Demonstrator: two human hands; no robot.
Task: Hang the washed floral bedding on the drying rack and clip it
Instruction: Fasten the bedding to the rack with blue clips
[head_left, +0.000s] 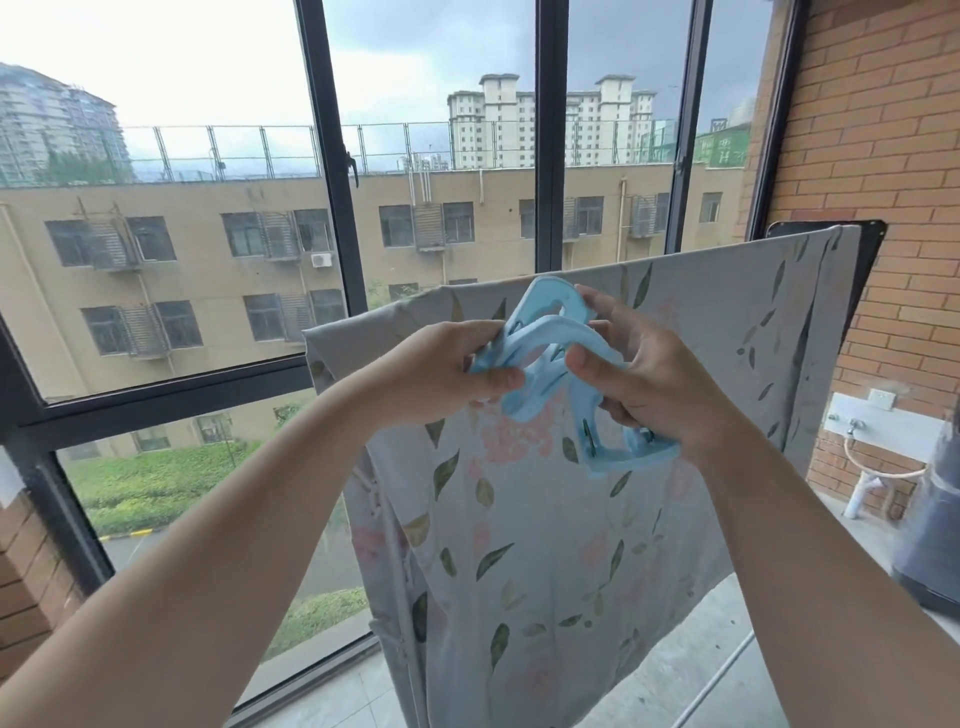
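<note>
With the floral bedding (545, 519) already draped over the drying rack, the left hand (441, 374) and right hand (649, 384) both grasp interlocked blue clips (545, 358) just in front of it, seemingly separating 1 for clipping.

Both bare forearms reach up toward twelve o'clock. The left hand (457, 366) and right hand (649, 384) meet there. Fingers (597, 364) are curled tight in a pinch.

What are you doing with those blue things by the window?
A person is hanging washing. The pale floral bedding sheet already drapes over the drying rack in front of the big dark-framed window. The left hand and right hand both grip large light-blue plastic clips, bunched together in front of the sheet. No clip is on the sheet's top edge yet.
</note>
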